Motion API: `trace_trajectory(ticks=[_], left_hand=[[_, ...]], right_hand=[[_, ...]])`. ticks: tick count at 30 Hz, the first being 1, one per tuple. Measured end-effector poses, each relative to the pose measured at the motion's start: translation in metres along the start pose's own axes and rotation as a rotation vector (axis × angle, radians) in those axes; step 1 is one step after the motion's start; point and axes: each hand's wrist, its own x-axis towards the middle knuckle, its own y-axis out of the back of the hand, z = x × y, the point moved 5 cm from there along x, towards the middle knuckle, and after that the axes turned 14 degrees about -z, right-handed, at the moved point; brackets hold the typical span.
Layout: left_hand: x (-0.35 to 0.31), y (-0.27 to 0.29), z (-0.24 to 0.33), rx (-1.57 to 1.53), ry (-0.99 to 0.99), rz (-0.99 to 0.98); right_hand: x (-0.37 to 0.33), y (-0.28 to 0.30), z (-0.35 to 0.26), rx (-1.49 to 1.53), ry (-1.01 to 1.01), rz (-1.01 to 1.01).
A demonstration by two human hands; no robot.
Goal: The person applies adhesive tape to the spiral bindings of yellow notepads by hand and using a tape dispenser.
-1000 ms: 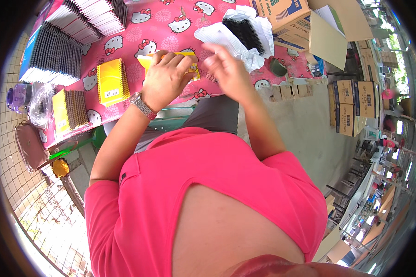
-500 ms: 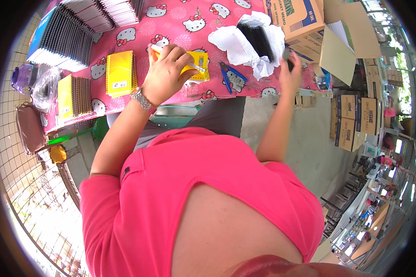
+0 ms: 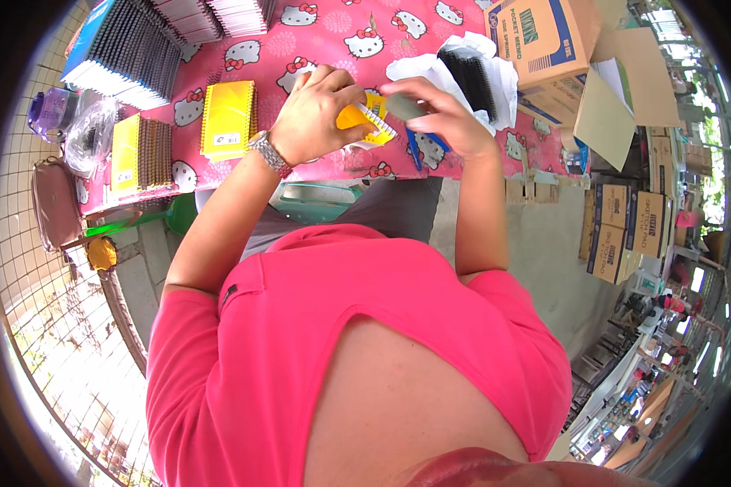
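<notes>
My left hand (image 3: 321,109), with a metal watch on its wrist, grips a small yellow memo pad (image 3: 357,118). The pad is tilted, and its punched white edge faces my other hand. A second yellow pad (image 3: 376,105) lies beneath it on the table. My right hand (image 3: 445,118) is close by on the right, its fingers closed on a grey, roundish piece (image 3: 406,106) whose kind I cannot make out. Partly covered by that hand are blue-handled cutters (image 3: 415,151). Behind it, black binding coils (image 3: 469,85) lie in crumpled white paper (image 3: 506,81).
Yellow spiral pads (image 3: 228,118) and another yellow stack (image 3: 142,154) stand at left, before tall stacks of dark spiral notebooks (image 3: 126,61). An open cardboard box (image 3: 536,40) sits at the far right. A pink patterned cloth (image 3: 276,40) covers the table.
My right hand has come left from beside the coil bundle to the memo pad, carrying the grey piece. The pad in my left hand has turned, showing its punched edge.
</notes>
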Motion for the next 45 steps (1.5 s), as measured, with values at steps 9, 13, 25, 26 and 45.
trace_trajectory(ticks=[9, 13, 25, 26, 45], left_hand=[[-0.005, 0.009, -0.032, -0.138, 0.055, -0.008], [-0.006, 0.007, -0.037, -0.28, 0.007, -0.024], [0.001, 0.008, -0.045, -0.381, -0.027, -0.048], [0.0, 0.009, -0.045, -0.382, -0.031, -0.034], [-0.043, -0.006, -0.045, -0.34, 0.441, 0.297]], right_hand=[[0.023, 0.0, -0.014, 0.349, 0.333, -0.177], [0.032, 0.008, -0.01, 0.188, 0.122, -0.102], [0.048, 0.01, -0.011, -0.057, -0.036, -0.084], [0.051, 0.007, -0.019, 0.052, 0.111, -0.172], [-0.045, -0.046, 0.125, -1.03, -0.324, 0.779]])
